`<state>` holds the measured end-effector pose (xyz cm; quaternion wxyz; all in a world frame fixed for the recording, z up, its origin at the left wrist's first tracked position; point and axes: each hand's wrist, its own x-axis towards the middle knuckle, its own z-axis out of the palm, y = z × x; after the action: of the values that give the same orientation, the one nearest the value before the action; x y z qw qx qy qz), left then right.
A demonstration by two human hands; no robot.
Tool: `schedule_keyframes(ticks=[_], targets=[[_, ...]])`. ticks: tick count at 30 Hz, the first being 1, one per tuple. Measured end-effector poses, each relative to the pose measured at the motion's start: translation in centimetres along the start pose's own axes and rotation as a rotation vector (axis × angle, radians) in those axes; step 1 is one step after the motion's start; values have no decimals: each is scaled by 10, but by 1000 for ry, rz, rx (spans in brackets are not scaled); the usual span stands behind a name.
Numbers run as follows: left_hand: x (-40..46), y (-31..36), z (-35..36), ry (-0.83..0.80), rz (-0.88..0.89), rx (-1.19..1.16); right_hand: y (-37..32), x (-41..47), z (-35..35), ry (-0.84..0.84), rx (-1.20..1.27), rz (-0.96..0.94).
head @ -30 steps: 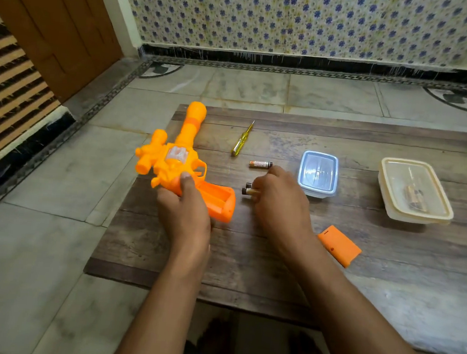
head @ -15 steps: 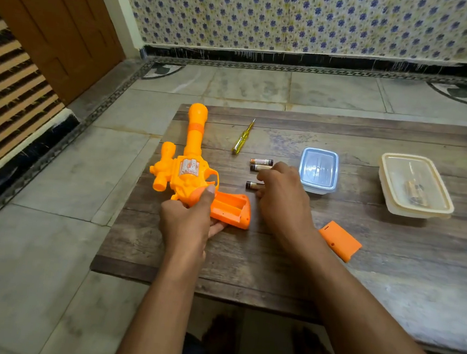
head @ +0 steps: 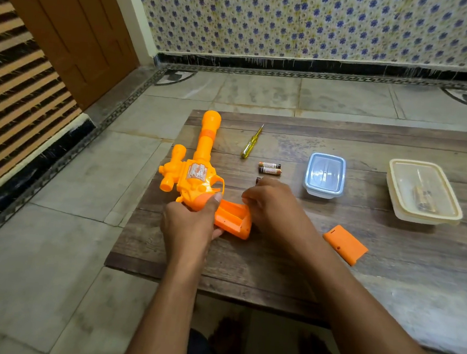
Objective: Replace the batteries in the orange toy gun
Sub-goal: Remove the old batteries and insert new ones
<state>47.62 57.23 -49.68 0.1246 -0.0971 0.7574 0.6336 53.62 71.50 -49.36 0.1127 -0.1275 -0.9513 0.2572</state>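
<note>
1. Since a moment ago, his right hand (head: 273,209) has slid from the loose batteries to the grip's open battery bay; whether its curled fingers hold anything, I cannot tell.
2. His left hand (head: 190,224) grips the orange toy gun (head: 198,173), lying at the table's (head: 386,291) left edge, barrel pointing away.
3. Two batteries (head: 269,168) lie side by side just beyond; a third (head: 258,180) peeks behind his knuckles.
4. Battery cover (head: 344,244) lies apart, to the right.

Soft even indoor light, faint shadows, wide-angle bending at edges.
</note>
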Motion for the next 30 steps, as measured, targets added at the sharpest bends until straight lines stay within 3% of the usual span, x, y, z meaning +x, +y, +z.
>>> schedule_keyframes(ticks=[9, 19, 25, 30], targets=[[-2, 3, -6, -5, 26, 96, -1, 1, -9, -72, 10, -30], [-4, 3, -10, 19, 175, 451, 0, -3, -16, -116, -8, -29], [-33, 19, 3, 184, 433, 517, 19, -14, -38, 109, -13, 66], [-50, 17, 48, -62, 721, 398, 52, -25, -59, 332, -140, 193]])
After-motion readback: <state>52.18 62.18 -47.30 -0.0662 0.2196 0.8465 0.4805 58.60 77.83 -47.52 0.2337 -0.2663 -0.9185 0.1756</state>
